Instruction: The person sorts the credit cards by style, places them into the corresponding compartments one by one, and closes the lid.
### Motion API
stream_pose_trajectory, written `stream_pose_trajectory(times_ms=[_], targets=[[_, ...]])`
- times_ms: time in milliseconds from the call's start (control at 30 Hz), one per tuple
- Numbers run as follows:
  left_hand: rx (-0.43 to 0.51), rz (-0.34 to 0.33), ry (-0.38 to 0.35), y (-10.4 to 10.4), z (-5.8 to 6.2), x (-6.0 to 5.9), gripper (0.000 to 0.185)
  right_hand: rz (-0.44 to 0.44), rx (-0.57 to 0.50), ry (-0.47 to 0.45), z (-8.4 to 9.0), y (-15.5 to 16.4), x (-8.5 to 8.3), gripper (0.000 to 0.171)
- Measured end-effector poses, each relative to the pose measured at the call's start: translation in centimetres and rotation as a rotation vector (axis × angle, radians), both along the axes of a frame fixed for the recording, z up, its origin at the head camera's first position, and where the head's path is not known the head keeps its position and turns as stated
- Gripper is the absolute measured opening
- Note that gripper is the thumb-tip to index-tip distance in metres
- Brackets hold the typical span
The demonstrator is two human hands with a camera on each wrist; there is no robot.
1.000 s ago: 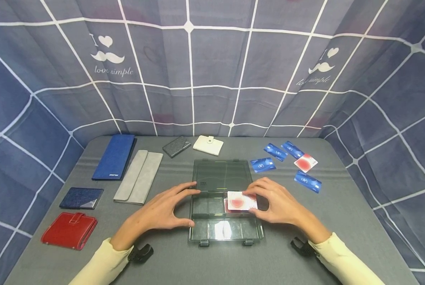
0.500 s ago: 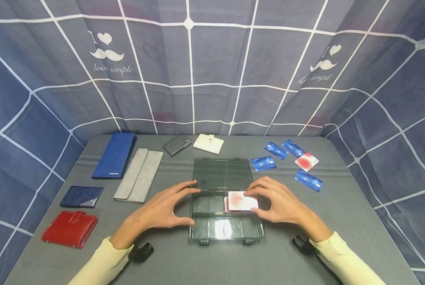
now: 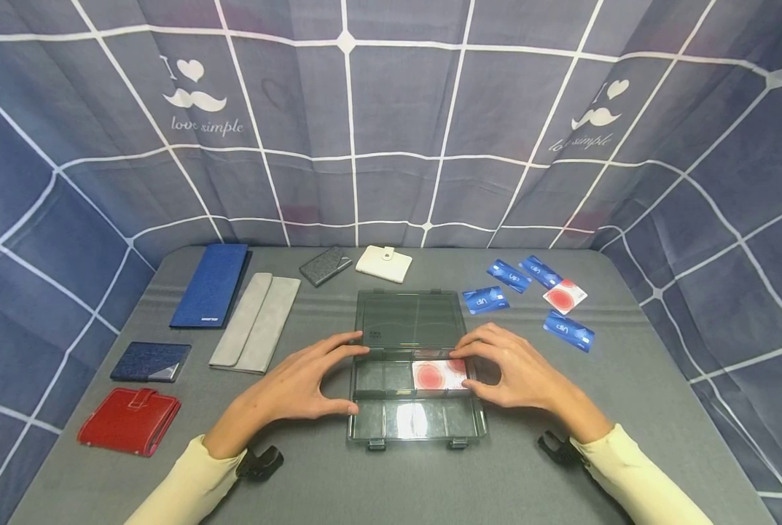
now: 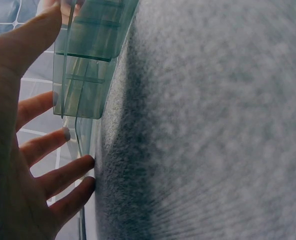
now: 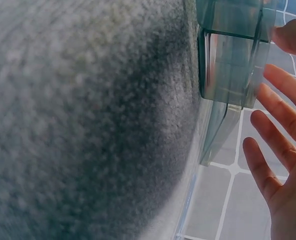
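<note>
One grey table [image 3: 325,481]: carries everything, a see-through smoky box [image 3: 391,317] near its middle.
Smoky box: lies opened out, lid panel on the far side, compartments nearer.
Left hand [image 3: 299,383]: at the box's left edge, fingers spread, grasping nothing.
Right hand [image 3: 514,370]: at the box's right edge, fingers loose, its card apparently released.
Closed wallets: left of the box, a blue wallet [image 3: 210,288], pale grey pouch [image 3: 255,323], red wallet [image 3: 124,423] and navy holder [image 3: 144,362]; beyond it, a white wallet [image 3: 384,264] and dark grey case [image 3: 326,266]. Contents: I can't tell.
Loose cards: right of the box, four blue cards [image 3: 569,330] and one red-and-white card [image 3: 565,296].
Boxed card [image 3: 430,375]: in the right compartment of the box's middle row; anything beneath, I can't make out.
Just changed: half a second ago the right hand pinched the boxed card above that compartment; now it lies inside, so this placement looks done to me, five cards remaining outside.
</note>
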State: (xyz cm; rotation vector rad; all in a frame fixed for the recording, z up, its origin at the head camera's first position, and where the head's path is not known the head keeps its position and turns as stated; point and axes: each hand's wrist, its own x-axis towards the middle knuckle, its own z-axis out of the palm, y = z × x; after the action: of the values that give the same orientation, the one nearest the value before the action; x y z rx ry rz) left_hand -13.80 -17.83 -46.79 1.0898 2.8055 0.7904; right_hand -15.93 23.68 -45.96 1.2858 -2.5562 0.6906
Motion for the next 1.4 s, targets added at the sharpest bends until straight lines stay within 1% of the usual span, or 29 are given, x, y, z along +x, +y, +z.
stream_pose_trajectory(times_ms=[67,167,367,533,633,800,867,1000,1067,1267,1400], targets=[[-0.003,0.005,-0.004,-0.1,0.0,0.0,0.092,-0.007,-0.008,-0.003,0.1,0.2,-0.2,0.046],[-0.007,0.009,-0.008,-0.1,0.0,0.1,0.092,-0.041,-0.021,-0.012,0.3,0.6,-0.5,0.045],[0.001,0.001,0.001,-0.2,-0.1,0.2,0.092,-0.152,-0.032,-0.011,0.3,2.5,-1.4,0.047],[0.012,-0.003,0.01,-0.2,-0.2,0.2,0.092,-0.277,-0.042,-0.025,-0.2,5.3,-2.6,0.05],[0.009,-0.004,0.006,-0.2,-0.2,0.2,0.092,-0.356,-0.034,-0.041,-0.5,7.4,-2.9,0.05],[0.009,-0.005,0.007,-0.1,-0.2,0.1,0.091,-0.452,-0.017,-0.065,-0.6,10.7,-2.8,0.05],[0.011,-0.005,0.014,-0.1,-0.1,0.2,0.091,-0.482,-0.012,-0.059,-0.8,11.9,-2.7,0.05],[0.006,0.0,0.003,-0.1,0.0,0.2,0.092,-0.528,0.005,-0.028,-1.3,14.1,-2.6,0.052],[0.005,0.001,0.005,-0.1,-0.1,0.2,0.092,-0.536,0.019,-0.013,-1.6,14.9,-2.5,0.053],[0.011,0.0,0.012,-0.1,0.0,0.2,0.092,-0.564,0.043,-0.013,-1.3,16.7,-2.0,0.056],[0.005,0.005,-0.002,-0.1,0.0,0.2,0.092,-0.573,0.058,-0.021,-1.3,17.5,-1.9,0.056]])
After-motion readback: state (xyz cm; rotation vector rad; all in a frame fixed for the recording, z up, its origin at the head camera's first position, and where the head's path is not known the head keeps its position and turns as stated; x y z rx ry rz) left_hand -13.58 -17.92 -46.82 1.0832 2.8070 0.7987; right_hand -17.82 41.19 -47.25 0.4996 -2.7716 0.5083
